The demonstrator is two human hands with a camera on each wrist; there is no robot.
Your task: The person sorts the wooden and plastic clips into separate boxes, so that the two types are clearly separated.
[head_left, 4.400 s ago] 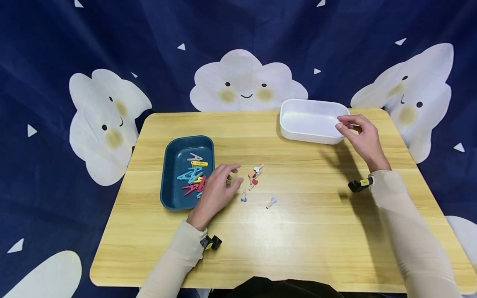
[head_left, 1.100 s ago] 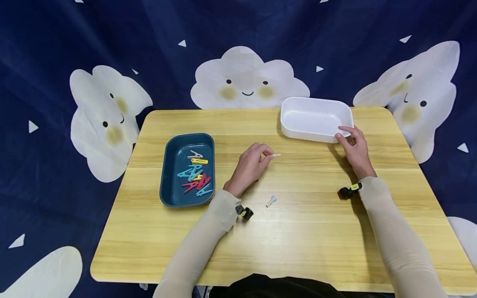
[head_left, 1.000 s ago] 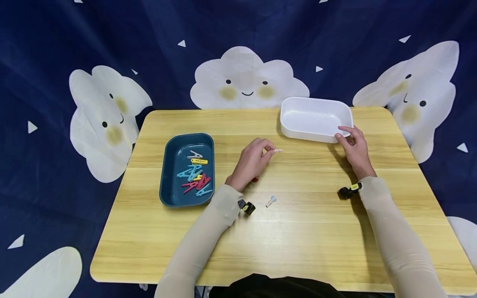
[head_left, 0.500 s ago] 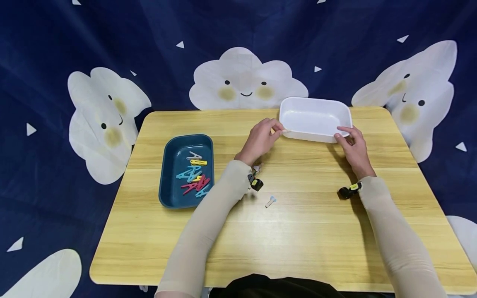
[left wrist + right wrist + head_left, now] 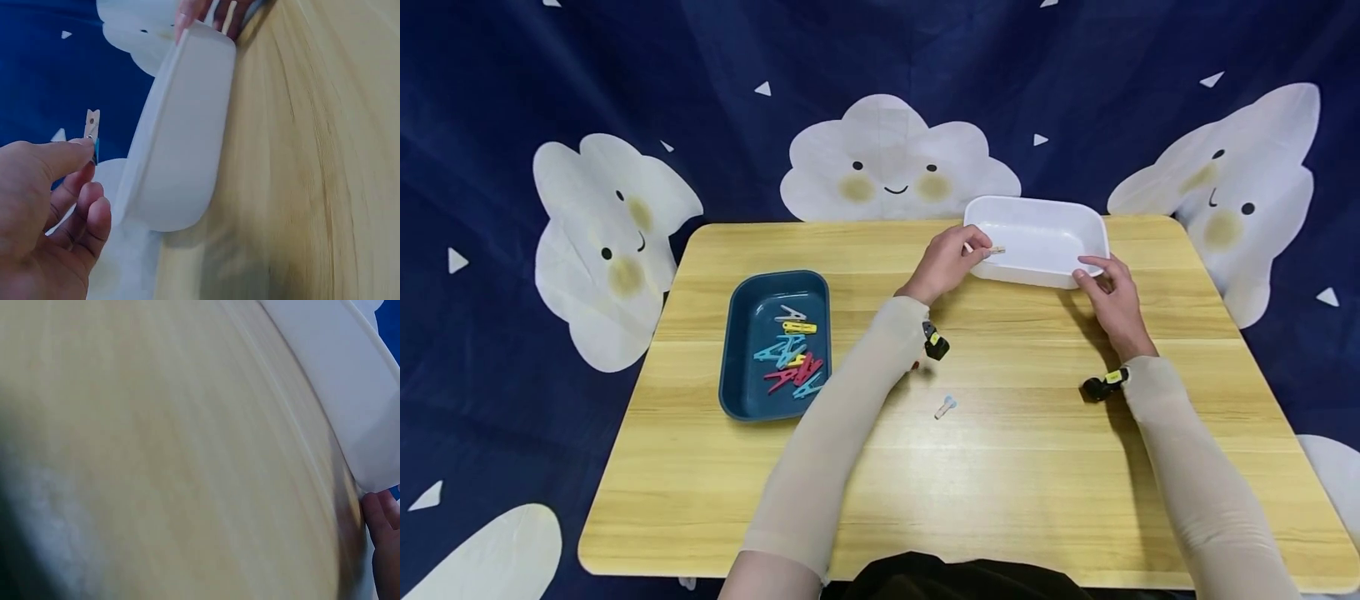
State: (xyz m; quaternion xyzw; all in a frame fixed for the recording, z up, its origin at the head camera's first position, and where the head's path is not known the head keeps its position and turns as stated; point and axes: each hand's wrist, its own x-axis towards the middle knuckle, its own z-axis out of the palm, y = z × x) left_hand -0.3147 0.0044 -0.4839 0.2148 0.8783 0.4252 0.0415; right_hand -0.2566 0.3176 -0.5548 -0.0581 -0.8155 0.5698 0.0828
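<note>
My left hand (image 5: 946,260) pinches a small wooden clothespin (image 5: 997,250) over the left front rim of a white plastic container (image 5: 1030,275). In the left wrist view this clothespin (image 5: 92,124) points upward between thumb and forefinger, with a bit of blue showing below. My right hand (image 5: 1116,308) grips the container's right front corner, thumb on the outside and fingers over the rim. Another small wooden clothespin (image 5: 946,407) with a light-blue heart lies on the table. A red bit (image 5: 915,365) peeks out beside my left sleeve, which hides what else lies there.
A dark teal tray (image 5: 737,392) on the left holds several plastic clothespins (image 5: 790,350) in blue, yellow, red and white. The wooden table (image 5: 1015,500) ends at a dark blue curtain (image 5: 730,158) with clouds. My left forearm crosses the middle of the table.
My left hand has picked up a wooden clothespin from the group on the table and carried it right and away from me to the white container. The right hand has settled lower on the container's corner.
</note>
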